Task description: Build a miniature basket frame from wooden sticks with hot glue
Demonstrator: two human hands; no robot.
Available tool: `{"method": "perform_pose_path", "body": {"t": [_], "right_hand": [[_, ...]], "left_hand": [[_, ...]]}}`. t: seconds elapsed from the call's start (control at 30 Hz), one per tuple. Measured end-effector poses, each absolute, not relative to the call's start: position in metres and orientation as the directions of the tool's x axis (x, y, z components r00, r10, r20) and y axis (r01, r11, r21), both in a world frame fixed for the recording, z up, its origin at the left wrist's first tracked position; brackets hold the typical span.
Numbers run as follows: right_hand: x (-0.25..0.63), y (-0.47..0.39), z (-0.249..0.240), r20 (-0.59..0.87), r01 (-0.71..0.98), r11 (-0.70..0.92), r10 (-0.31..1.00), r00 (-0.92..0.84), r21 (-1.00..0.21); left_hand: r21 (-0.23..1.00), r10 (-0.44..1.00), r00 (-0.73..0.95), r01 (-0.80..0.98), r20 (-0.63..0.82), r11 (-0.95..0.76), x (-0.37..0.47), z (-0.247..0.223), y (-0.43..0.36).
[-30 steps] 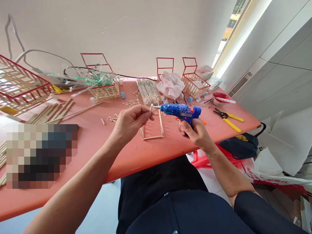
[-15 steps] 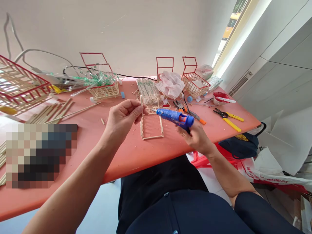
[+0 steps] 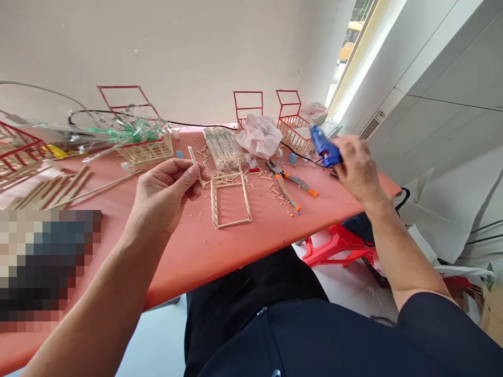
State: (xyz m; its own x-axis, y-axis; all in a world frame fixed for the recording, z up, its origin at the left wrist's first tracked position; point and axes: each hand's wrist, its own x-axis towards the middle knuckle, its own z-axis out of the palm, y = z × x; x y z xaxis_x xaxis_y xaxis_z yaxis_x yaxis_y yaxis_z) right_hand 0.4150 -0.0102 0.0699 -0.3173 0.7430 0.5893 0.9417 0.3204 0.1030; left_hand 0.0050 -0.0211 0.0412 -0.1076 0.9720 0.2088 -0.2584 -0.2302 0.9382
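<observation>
Between thumb and fingers, my left hand (image 3: 168, 186) pinches a short pale wooden stick (image 3: 195, 163), held upright above the table. Just right of it, a small rectangular frame of pale sticks (image 3: 231, 223) stands on the red table (image 3: 188, 262). My right hand (image 3: 359, 170), slightly blurred, is wrapped round a blue glue gun (image 3: 324, 147), raised over the table's right side with its nozzle toward the back.
Pliers with orange and grey handles (image 3: 288, 193) lie right of the frame. Behind are wrapped sticks (image 3: 223, 149), crumpled white plastic (image 3: 259, 136) and baskets with red rims (image 3: 294, 128). Loose sticks (image 3: 58, 188) lie left; a red stool (image 3: 334, 246) stands below.
My right hand has carried the glue gun right and back, away from the stick. My left hand, still pinching the stick, has moved left, off the frame. The view has shifted.
</observation>
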Motion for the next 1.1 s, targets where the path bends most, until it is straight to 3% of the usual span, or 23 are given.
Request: {"method": "perform_pose_path", "body": {"t": [0.1,0.27,0.47,0.57,0.67,0.73,0.8,0.97,1.1], "right_hand": [[0.405,-0.026,0.033,0.493,0.923,0.374,0.789,-0.368,0.09],[0.381,-0.05,-0.006,0.406,0.977,0.209,0.891,-0.206,0.036],[0.377,-0.065,0.006,0.265,0.987,0.154,0.951,-0.16,0.043],[0.376,-0.073,0.025,0.293,0.984,0.174,0.94,-0.177,0.036],[0.356,-0.078,0.048,0.469,0.914,0.381,0.838,-0.28,-0.136],[0.328,-0.075,0.058,0.564,0.771,0.554,0.762,-0.319,-0.313],[0.294,-0.063,0.06,0.566,0.572,0.645,0.75,-0.344,-0.507],[0.223,-0.023,0.046,0.397,0.192,0.501,0.823,-0.406,-0.844],[0.203,-0.006,0.045,0.376,0.099,0.447,0.836,-0.4,-0.889]], "left_hand": [[0.951,0.976,-0.078,-0.224,0.202,-0.214,0.008,0.04,-0.022],[0.973,0.986,-0.025,-0.162,0.162,-0.164,0.012,0.036,-0.023],[0.978,0.991,-0.023,-0.159,0.134,-0.136,0.011,0.035,-0.023],[0.977,0.994,0.021,-0.183,0.111,-0.105,0.013,0.037,-0.024],[0.976,0.992,0.069,-0.201,0.101,-0.085,0.015,0.036,-0.024],[0.975,0.989,0.082,-0.197,0.122,-0.104,0.016,0.035,-0.024],[0.973,0.986,0.067,-0.182,0.155,-0.141,0.018,0.033,-0.024],[0.935,0.961,-0.043,-0.222,0.274,-0.277,0.022,0.03,-0.024],[0.914,0.94,-0.089,-0.219,0.329,-0.341,0.024,0.028,-0.025]]}}
